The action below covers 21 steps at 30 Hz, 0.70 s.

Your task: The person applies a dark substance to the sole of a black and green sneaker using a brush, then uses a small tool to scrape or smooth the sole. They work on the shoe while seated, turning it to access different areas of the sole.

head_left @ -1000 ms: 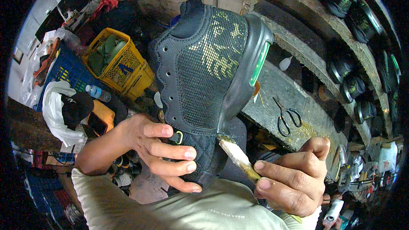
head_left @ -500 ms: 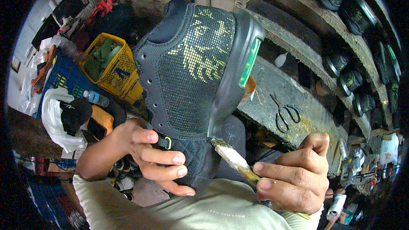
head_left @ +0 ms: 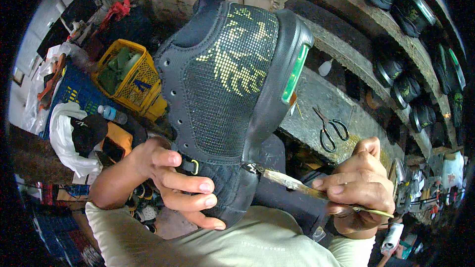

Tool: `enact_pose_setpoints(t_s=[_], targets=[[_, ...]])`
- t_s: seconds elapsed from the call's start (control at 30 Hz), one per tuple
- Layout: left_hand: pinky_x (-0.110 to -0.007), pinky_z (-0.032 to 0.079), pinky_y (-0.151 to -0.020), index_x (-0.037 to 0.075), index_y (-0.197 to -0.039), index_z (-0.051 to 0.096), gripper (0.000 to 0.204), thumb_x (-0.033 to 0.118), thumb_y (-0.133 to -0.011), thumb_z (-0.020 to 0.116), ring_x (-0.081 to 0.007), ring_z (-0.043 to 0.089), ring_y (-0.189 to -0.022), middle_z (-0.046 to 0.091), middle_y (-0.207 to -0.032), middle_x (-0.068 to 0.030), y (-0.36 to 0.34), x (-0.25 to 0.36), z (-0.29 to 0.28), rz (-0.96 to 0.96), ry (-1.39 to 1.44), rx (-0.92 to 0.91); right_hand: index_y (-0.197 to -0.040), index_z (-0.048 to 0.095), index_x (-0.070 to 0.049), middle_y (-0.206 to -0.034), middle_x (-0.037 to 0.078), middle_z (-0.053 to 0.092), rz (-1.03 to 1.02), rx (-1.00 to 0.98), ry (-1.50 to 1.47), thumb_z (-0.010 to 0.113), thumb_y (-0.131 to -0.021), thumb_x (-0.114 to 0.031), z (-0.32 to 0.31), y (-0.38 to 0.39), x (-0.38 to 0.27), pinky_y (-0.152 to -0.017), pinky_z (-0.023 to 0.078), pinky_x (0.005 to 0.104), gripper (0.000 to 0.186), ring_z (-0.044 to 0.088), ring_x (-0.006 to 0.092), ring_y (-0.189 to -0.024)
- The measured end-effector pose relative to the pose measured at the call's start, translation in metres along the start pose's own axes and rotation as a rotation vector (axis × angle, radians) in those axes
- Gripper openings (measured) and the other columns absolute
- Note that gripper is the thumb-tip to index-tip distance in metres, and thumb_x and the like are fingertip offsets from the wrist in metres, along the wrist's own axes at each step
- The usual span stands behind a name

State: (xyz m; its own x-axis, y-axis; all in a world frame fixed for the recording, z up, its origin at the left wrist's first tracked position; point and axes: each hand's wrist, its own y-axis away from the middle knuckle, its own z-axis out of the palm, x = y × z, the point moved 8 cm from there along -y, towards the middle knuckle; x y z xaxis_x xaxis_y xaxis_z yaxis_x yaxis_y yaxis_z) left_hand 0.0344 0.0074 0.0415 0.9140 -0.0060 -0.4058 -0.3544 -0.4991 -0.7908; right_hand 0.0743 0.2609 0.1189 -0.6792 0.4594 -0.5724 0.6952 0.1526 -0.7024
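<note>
A black shoe (head_left: 213, 104) with yellow-patterned mesh, a row of eyelets and a bright green insert in its sole stands on end in front of me. My left hand (head_left: 178, 183) is closed around its lower end, near a small yellow-green loop, with the thumb and fingers on the upper. Between the fingers of my right hand (head_left: 361, 188) is a thin-handled brush (head_left: 287, 180) with whitish residue along it. The brush's dark tip meets the shoe at the seam between upper and sole, low on the right side.
Black-handled scissors (head_left: 327, 120) lie on a grey, stained bench (head_left: 309, 86) beyond the shoe. More shoes (head_left: 389, 72) sit on wooden racks along the right. At left are a yellow crate (head_left: 141, 100) holding green items, a water bottle (head_left: 114, 114) and a white cloth (head_left: 62, 141).
My right hand has moved right and slightly up, and the brush now lies flatter, its handle end showing beyond my fingers. The shoe's top has tilted slightly right; my left hand keeps its grip.
</note>
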Motion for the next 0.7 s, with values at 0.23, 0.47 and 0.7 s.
enact_pose_setpoints(t_s=[0.23, 0.47, 0.7], targets=[[-0.053, 0.029, -0.117, 0.049, -0.142, 0.052, 0.047, 0.053, -0.096, 0.059, -0.0135, 0.056, -0.123, 0.053, -0.128, 0.0073, -0.006, -0.003, 0.003, 0.042, 0.005, -0.053, -0.095, 0.078, -0.012, -0.092, 0.002, 0.079, -0.085, -0.063, 0.033, 0.085, -0.072, -0.022, 0.002, -0.007, -0.008, -0.073, 0.036, 0.0365, 0.025, 0.061, 0.0132, -0.070], [-0.053, 0.028, -0.117, 0.049, -0.140, 0.054, 0.046, 0.049, -0.095, 0.062, -0.0133, 0.057, -0.123, 0.053, -0.129, 0.0064, -0.011, -0.003, 0.004, 0.042, 0.035, -0.113, -0.096, 0.075, -0.012, -0.089, 0.003, 0.079, -0.128, -0.054, 0.067, 0.082, -0.077, -0.022, 0.011, -0.008, -0.014, -0.073, 0.035, 0.0364, 0.022, 0.060, 0.0129, -0.068], [-0.055, 0.027, -0.118, 0.048, -0.139, 0.055, 0.046, 0.045, -0.094, 0.065, -0.0147, 0.056, -0.127, 0.052, -0.131, 0.0056, -0.009, -0.005, 0.007, 0.011, 0.024, -0.125, -0.084, 0.071, -0.019, -0.078, -0.001, 0.077, -0.046, -0.102, 0.132, 0.081, -0.084, -0.032, 0.018, -0.009, -0.023, -0.079, 0.036, 0.0397, 0.016, 0.063, 0.0112, -0.062]])
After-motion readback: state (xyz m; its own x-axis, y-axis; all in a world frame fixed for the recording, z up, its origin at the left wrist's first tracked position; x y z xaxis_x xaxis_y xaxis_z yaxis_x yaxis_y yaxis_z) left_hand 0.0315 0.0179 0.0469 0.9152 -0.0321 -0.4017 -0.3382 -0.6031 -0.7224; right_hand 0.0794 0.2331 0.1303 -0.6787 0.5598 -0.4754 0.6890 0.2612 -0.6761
